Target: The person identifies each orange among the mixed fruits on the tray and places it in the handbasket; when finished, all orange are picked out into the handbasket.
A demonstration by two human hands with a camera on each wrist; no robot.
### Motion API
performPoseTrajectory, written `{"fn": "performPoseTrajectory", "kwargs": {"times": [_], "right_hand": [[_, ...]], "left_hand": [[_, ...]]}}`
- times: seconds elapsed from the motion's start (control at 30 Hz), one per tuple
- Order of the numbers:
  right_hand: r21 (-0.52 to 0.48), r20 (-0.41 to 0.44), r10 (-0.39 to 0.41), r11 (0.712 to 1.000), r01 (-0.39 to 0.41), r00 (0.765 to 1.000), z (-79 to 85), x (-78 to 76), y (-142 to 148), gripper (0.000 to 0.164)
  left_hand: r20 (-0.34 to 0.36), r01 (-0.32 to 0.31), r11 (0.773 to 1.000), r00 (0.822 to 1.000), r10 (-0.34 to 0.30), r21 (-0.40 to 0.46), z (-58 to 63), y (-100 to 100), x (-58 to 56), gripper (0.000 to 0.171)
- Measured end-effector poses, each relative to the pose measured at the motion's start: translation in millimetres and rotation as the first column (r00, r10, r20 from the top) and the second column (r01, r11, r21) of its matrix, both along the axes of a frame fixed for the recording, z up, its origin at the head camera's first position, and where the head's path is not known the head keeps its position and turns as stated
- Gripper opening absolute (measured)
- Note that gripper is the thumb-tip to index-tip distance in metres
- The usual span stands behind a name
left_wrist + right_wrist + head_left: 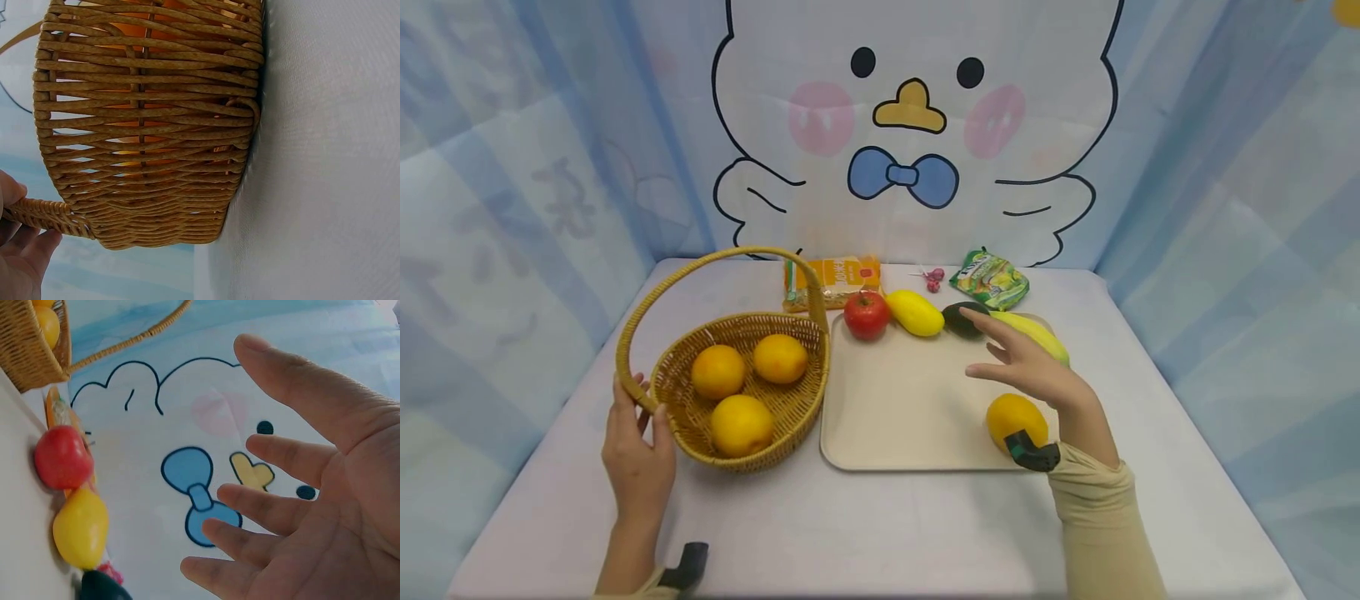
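My left hand (640,467) grips the lower end of the handle of a wicker basket (792,404), thumb and fingers on either side. In the left wrist view the fingers hold the braided handle (50,215) beside the woven wall. Three round orange-yellow fruits lie in the basket, one at the front (742,426). My right hand (1026,362) hovers over the right part of a beige tray (910,408), fingers spread and holding nothing. Another orange-yellow fruit (1015,417) sits on the tray near my right wrist. The right wrist view shows the bare palm (325,531).
Along the tray's back edge are a red apple (867,317), a yellow oval fruit (916,312), a dark avocado-like fruit (962,320) and a long yellow-green piece (1037,335). Behind lie an orange packet (842,279), small pink-red sweets (934,282) and a green packet (992,279). Printed curtains surround the table.
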State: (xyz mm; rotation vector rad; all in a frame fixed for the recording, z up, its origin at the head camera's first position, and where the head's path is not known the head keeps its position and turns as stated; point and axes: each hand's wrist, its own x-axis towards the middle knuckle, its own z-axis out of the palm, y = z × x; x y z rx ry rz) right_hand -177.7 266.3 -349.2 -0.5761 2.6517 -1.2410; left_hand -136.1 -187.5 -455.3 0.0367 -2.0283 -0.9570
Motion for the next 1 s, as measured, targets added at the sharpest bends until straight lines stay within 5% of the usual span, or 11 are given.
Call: {"fn": "performPoseTrajectory", "kwargs": {"times": [0.6,1.0], "right_hand": [[0.015,0.054,-0.134,0.991,0.133,0.989,-30.9,25.8,56,0.08],[0.013,0.16,-0.141,0.99,0.14,0.977,-73.8,38.3,75,0.08]], "left_hand": [[-0.021,-0.008,1.0,1.0,0.009,0.006,-5.0,-3,-2.8,0.066],[-0.013,0.006,1.0,1.0,-0.006,0.012,-3.7,-2,-2.6,0.069]]}}
